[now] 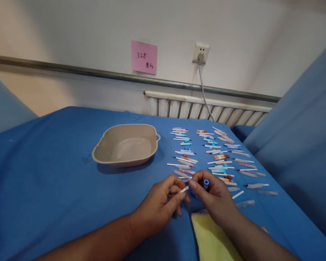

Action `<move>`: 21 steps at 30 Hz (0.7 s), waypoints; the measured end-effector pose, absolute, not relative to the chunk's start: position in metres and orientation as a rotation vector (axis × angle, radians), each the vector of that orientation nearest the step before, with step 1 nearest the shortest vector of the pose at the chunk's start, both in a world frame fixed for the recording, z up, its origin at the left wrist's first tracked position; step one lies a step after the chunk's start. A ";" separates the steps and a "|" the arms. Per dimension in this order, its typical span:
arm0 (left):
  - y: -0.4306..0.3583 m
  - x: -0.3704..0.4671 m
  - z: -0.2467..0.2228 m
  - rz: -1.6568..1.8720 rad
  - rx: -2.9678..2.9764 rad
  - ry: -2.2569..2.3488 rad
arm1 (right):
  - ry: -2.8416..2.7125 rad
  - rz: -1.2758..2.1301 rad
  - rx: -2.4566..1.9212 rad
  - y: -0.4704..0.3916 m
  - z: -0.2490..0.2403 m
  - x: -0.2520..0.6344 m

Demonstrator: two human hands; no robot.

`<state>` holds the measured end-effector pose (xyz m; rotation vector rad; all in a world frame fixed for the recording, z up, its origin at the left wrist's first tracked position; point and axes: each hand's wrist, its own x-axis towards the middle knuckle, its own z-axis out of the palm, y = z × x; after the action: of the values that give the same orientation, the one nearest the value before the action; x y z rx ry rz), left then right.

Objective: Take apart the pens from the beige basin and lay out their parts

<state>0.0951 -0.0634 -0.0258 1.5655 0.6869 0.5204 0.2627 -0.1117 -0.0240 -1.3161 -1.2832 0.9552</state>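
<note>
Between thumb and fingers, my left hand (159, 204) pinches a thin white stick (184, 189) that looks like a pen refill. My right hand (220, 199) is closed around a blue pen part (205, 184) with a round hollow end, a cap or a barrel. Its thumb and forefinger meet near the tip of the white stick; whether they touch it I cannot tell. Just beyond the hands lie pen parts in rough columns: white refills (178, 165), a brown figure-shaped piece (221, 157), and blue and teal pieces (218, 170).
A beige plastic basin (125, 162) stands on the blue cloth (70, 188), left of the pen parts. Yellow material (213, 235) lies under my right forearm. Behind are a radiator (190, 105), a rail (105, 75), a pink note (143, 58) and a plugged socket (201, 53).
</note>
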 end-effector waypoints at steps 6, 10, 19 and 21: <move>-0.064 0.094 -0.026 0.524 1.607 0.684 | -1.337 0.944 -1.329 -0.111 -0.023 0.263; -0.064 0.095 -0.026 0.529 1.603 0.682 | -1.353 0.936 -1.321 -0.111 -0.025 0.264; -0.065 0.096 -0.026 0.527 1.556 0.671 | -1.295 0.982 -1.333 -0.110 -0.028 0.261; -0.065 0.096 -0.026 0.528 1.535 0.671 | -1.293 0.984 -1.339 -0.110 -0.029 0.261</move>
<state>0.0963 -0.0651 -0.0263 1.5352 0.6712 0.5278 0.2606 -0.1100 -0.0295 -1.3388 -1.2927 0.9843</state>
